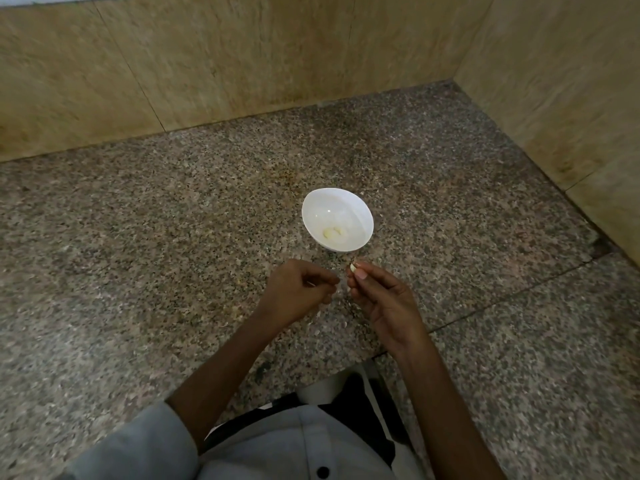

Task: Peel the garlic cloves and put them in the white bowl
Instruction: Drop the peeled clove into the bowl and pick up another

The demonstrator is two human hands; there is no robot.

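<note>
On my feed the white bowl [360, 209] sits upright on the speckled granite countertop [138, 237], about midway between the near edge by the person's body and the back edge under the tiled wall [242, 64], and well away from the far right corner where the 2 walls meet. In its bottom lie what look like 2 pale peeled cloves [334, 232], touching each other, though they are too small for me to be sure of the count.

The 2 hands are held close together but not touching, between the bowl and the near edge. The right hand [384, 303] is palm-up with its thumb and forefinger pinching a garlic clove [353, 267] at the fingertips. The clove is just in front of the bowl's near side and not over it, and it looks pale and mostly bare. The left hand [298, 292] has its fingers curled in, thumb against forefinger. A thin pale sliver shows there, but I cannot tell whether it is peel or whether the hand holds anything.

A few small pale flecks [313, 322] lie on the countertop under the hands; they may be bits of skin. At the bottom of my view I see the person's grey shirt [277, 445] with 1 dark button [322, 472].
</note>
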